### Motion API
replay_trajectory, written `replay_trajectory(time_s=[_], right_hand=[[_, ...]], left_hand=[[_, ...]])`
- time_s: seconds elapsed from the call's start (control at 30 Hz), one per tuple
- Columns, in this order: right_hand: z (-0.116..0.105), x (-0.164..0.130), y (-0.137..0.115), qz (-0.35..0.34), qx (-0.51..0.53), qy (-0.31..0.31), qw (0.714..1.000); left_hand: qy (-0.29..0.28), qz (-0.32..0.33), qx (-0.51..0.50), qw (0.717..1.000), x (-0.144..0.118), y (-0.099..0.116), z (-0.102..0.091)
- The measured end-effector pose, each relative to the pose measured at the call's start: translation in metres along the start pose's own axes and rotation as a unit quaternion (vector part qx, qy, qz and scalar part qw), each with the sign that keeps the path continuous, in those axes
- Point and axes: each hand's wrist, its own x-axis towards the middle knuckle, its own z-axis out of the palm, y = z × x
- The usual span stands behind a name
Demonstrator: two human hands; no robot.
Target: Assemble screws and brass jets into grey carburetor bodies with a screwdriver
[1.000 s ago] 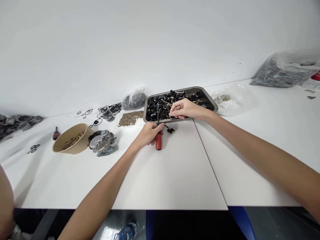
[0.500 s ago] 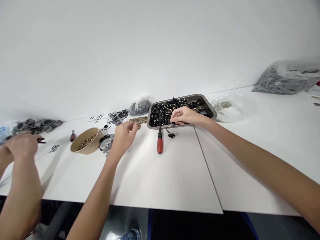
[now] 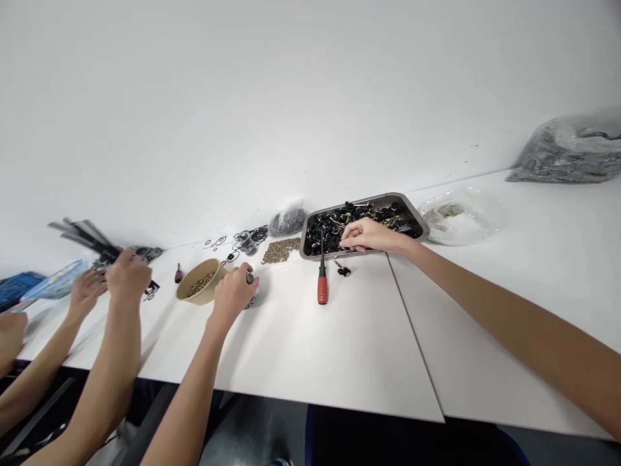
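Screwdriver (image 3: 322, 288), red-handled and dark-shafted, lies on the white table (image 3: 301, 353), its shaft running over the rim of a metal tray (image 3: 411, 212) of black fittings (image 3: 353, 211). The left hand (image 3: 233, 292) curls round a mostly hidden grey part (image 3: 249, 278); the right hand (image 3: 365, 235) is over the tray, fingers bunched, whether gripping anything I cannot tell.

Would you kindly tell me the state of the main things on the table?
Metal tray: open, filled with small parts
Red-handled screwdriver: lying, tip over the tray, unheld
Cardboard bowl: open, partly filled
Grey metal part: mostly hidden by left hand
Large bag: bulging
Clear bag: slack
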Motion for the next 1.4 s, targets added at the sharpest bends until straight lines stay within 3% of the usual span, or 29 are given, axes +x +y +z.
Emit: replay_trajectory(time_s=[0.2, 0.33, 0.47, 0.57, 0.7, 0.87, 1.0, 1.17, 1.3, 1.4], right_hand=[[-0.001, -0.002, 0.002, -0.021, -0.011, -0.008, 1.0], [0.002, -0.002, -0.007, -0.038, -0.021, -0.015, 0.999], [0.019, -0.004, -0.025, -0.06, -0.045, -0.046, 0.996], [0.038, -0.007, -0.038, -0.08, -0.065, -0.05, 0.993], [0.055, -0.012, -0.048, -0.093, -0.086, -0.066, 0.99], [0.048, -0.011, -0.052, -0.05, -0.063, -0.076, 0.994], [0.041, -0.005, -0.05, -0.032, -0.087, -0.074, 0.993], [0.052, 0.0, -0.039, 0.028, 0.011, -0.15, 0.988], [0.059, -0.004, -0.04, 0.046, 0.01, -0.093, 0.995], [0.061, -0.021, -0.043, 0.043, -0.024, -0.032, 0.998]], left_hand=[[0.021, 0.01, -0.041, 0.999, -0.008, -0.001, -0.003], [0.07, 0.022, -0.218, 0.973, -0.013, -0.001, -0.004], [0.08, 0.044, -0.384, 0.919, -0.017, 0.015, -0.014], [0.052, 0.095, -0.463, 0.88, -0.02, 0.039, -0.023], [-0.018, 0.151, -0.586, 0.796, -0.02, 0.078, -0.026], [-0.07, 0.16, -0.703, 0.69, -0.008, 0.11, -0.015], [-0.105, 0.155, -0.767, 0.613, 0.0, 0.112, -0.002], [-0.128, 0.158, -0.81, 0.55, -0.004, 0.104, 0.014], [-0.151, 0.123, -0.837, 0.511, -0.009, 0.105, 0.022], [-0.166, 0.161, -0.83, 0.507, -0.012, 0.107, 0.022]])
